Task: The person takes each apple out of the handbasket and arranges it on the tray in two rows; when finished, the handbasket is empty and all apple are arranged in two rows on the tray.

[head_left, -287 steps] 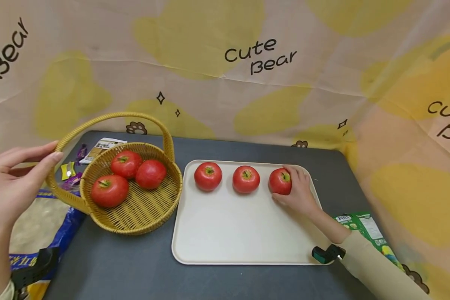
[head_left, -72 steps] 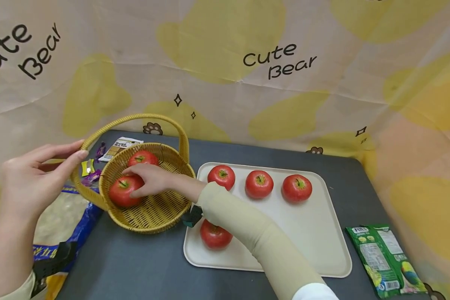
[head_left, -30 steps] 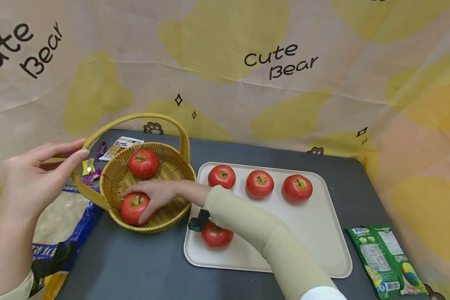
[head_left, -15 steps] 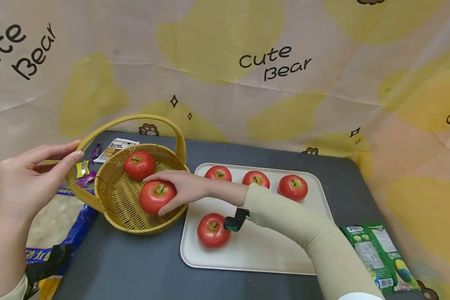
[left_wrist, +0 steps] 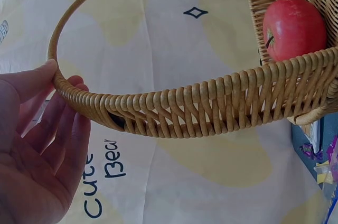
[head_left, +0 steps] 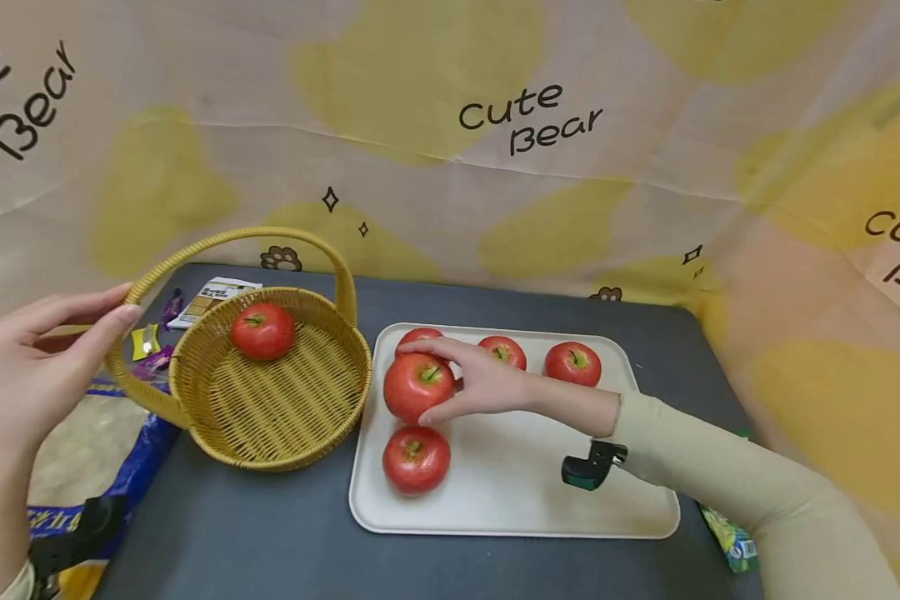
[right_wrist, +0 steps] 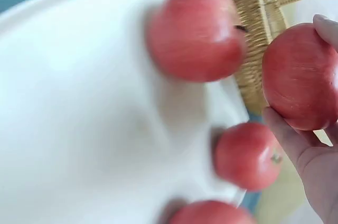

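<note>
My left hand [head_left: 48, 358] pinches the handle of the yellow wicker basket [head_left: 270, 454] between thumb and fingers. One red apple [head_left: 262, 331] lies inside, near the basket's back wall. Over the left side of the cream tray [head_left: 540, 512], my right hand [head_left: 480, 379] grips another apple [head_left: 418, 388]; the right wrist view shows this held apple [right_wrist: 301, 78] with fingers and thumb around it. Just in front of it on the tray sits an apple [head_left: 416, 461]. Along the tray's back edge stand three apples in a row, the leftmost apple [head_left: 417, 336] partly hidden by my right hand.
Left of the basket lie a large blue-edged bag [head_left: 82, 450], a white packet [head_left: 213, 300] and small wrapped candies [head_left: 146, 342]. A green snack packet [head_left: 731, 537] lies beyond the tray's right end, partly behind my right sleeve. A printed cloth [head_left: 420, 167] hangs behind the table.
My right hand has lifted an apple out of the basket and carried it right, over the tray. One apple stays in the basket. My left hand keeps its hold on the handle.
</note>
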Tool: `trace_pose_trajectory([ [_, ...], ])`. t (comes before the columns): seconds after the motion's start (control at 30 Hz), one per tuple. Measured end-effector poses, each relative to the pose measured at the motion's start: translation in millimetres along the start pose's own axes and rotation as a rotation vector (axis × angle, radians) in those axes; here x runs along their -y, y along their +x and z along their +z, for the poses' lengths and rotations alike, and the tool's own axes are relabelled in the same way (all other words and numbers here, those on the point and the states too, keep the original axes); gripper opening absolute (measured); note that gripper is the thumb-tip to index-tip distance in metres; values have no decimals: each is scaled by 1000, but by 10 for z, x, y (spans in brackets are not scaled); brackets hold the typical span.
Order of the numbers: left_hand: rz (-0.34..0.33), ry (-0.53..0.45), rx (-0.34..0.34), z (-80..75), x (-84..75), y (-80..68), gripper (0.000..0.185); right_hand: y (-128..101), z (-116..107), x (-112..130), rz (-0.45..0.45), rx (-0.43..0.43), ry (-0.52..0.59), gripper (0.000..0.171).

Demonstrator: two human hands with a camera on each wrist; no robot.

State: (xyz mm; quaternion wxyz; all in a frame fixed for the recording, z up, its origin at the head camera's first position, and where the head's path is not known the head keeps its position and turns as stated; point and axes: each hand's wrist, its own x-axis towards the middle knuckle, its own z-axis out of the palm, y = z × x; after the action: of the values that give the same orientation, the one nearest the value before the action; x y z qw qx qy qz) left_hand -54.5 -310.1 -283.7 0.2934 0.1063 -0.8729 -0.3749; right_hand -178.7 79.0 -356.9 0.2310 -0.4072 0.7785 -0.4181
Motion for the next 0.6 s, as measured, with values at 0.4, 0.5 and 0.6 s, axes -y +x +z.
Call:
trace_pose_trajectory([
  [0.4, -57, -53, -25, 22, -4, 34, 30, -920, 70, -444, 164, -105, -9, 75],
  [0.5, -69, -44, -25, 40, -29, 28, 31, -1041, 137, -543, 178, -131, 5, 77],
  [0.6, -74, -30, -19, 59, -45, 28, 32, -1127, 197, -625, 168, -155, -8, 78],
])
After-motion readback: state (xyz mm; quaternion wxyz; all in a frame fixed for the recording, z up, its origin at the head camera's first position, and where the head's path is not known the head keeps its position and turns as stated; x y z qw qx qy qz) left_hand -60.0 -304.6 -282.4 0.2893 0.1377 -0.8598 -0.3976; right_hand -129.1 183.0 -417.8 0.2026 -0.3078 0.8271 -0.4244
